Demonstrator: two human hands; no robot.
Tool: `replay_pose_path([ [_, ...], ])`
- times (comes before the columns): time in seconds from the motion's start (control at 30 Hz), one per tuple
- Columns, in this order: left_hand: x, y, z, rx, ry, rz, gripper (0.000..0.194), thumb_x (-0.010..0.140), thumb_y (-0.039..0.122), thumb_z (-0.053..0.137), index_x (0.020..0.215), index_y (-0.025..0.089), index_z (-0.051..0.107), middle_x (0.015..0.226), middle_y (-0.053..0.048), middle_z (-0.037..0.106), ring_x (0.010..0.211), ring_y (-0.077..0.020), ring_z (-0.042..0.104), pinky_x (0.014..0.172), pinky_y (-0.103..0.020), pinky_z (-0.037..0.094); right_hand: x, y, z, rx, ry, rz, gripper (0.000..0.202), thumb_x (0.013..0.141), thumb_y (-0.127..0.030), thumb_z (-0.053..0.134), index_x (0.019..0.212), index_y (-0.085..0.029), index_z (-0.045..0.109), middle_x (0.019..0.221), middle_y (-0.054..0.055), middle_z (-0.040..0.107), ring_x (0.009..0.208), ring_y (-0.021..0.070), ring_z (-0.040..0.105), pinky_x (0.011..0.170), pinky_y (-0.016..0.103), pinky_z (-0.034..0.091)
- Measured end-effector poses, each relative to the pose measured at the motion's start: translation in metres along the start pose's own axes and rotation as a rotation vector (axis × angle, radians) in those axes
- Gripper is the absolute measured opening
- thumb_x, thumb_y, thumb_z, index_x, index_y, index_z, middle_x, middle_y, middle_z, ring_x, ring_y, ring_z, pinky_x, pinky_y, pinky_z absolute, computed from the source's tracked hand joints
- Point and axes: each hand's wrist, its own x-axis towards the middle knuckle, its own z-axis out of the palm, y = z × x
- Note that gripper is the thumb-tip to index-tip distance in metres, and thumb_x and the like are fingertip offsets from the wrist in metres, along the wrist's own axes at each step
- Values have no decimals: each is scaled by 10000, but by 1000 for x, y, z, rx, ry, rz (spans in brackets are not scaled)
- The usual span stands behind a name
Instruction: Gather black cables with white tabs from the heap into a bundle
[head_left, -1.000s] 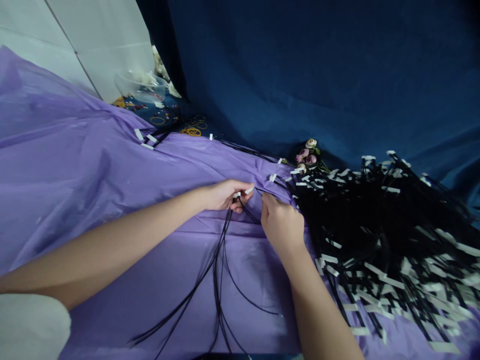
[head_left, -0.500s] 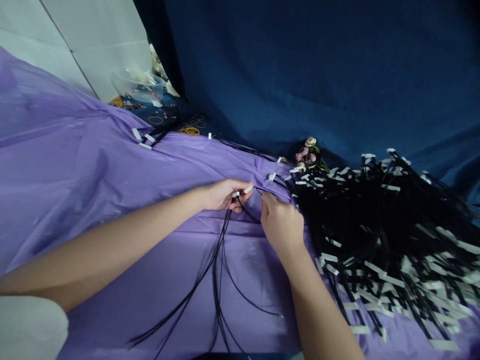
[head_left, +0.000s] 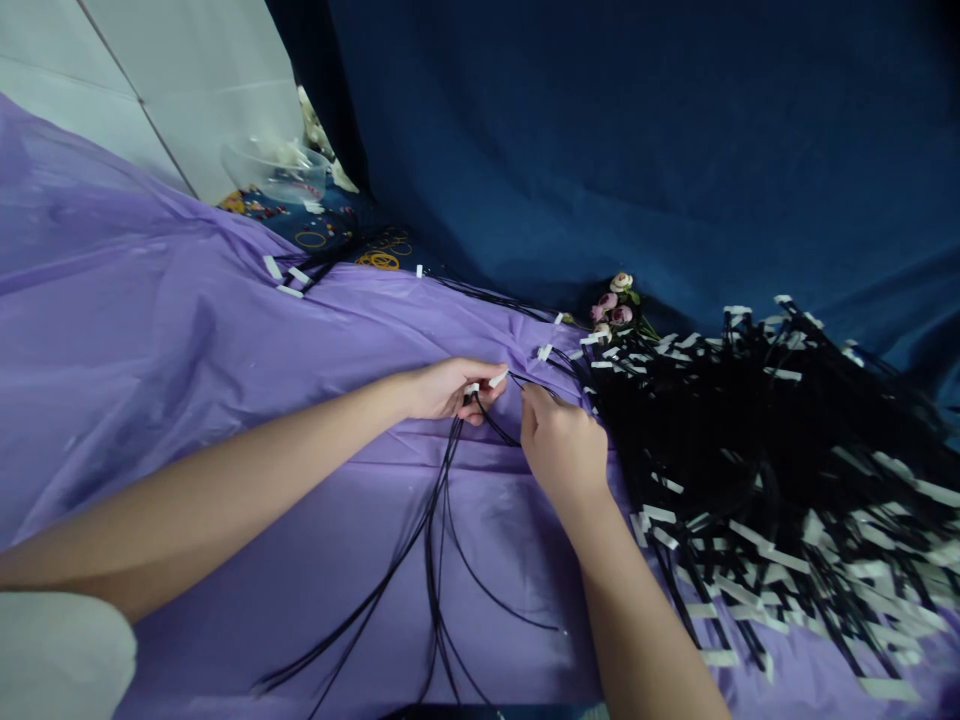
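My left hand (head_left: 454, 390) is closed on a bundle of thin black cables (head_left: 433, 510) with white ends. A white connector (head_left: 498, 376) shows at its fingertips, and another white piece sits lower in the fingers. The loose cable ends hang down and fan out over the purple cloth. Just to the right, my right hand (head_left: 564, 435) is in a fist with its back to me. Black wire runs from the white connector into its grip; the fingertips are hidden.
A large heap of black cables with white ends (head_left: 757, 420) lies at right. Behind it are artificial flowers (head_left: 616, 305). More cables (head_left: 487, 296), yellow rubber bands (head_left: 379, 260) and a clear bowl (head_left: 281, 175) lie along the back of the purple cloth (head_left: 187, 340). A blue curtain (head_left: 637, 130) hangs behind.
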Motion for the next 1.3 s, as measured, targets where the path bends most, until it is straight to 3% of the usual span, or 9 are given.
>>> replay_pose_path([
  [0.4,-3,4,5,49,-52,28,341,866,441,548,711,140,510,602,40,379,453,-52,356,464,-204,411,1,2,1,209,56,35,288,978,-284,418,1059,-235,689,768,28,700,584,109,572,513,245,206],
  [0.77,-2,0,7,92,-26,75,330,846,448,586,736,141,533,585,45,380,424,-49,377,417,-188,398,-5,-2,-3,86,152,-14,300,965,-357,434,872,-189,665,622,28,639,454,85,445,513,239,109],
  [1.0,-2,1,8,103,-22,46,339,837,454,592,724,140,529,571,48,368,410,-45,356,419,-190,402,-2,-1,-2,107,102,58,259,973,-361,419,991,-169,592,606,17,613,457,111,479,494,243,122],
  [1.3,-1,0,-1,32,-58,1,340,878,440,529,712,143,525,591,34,386,425,-62,380,448,-220,419,3,0,4,79,95,-10,223,968,-336,467,994,-161,602,623,32,645,465,122,520,483,248,117],
])
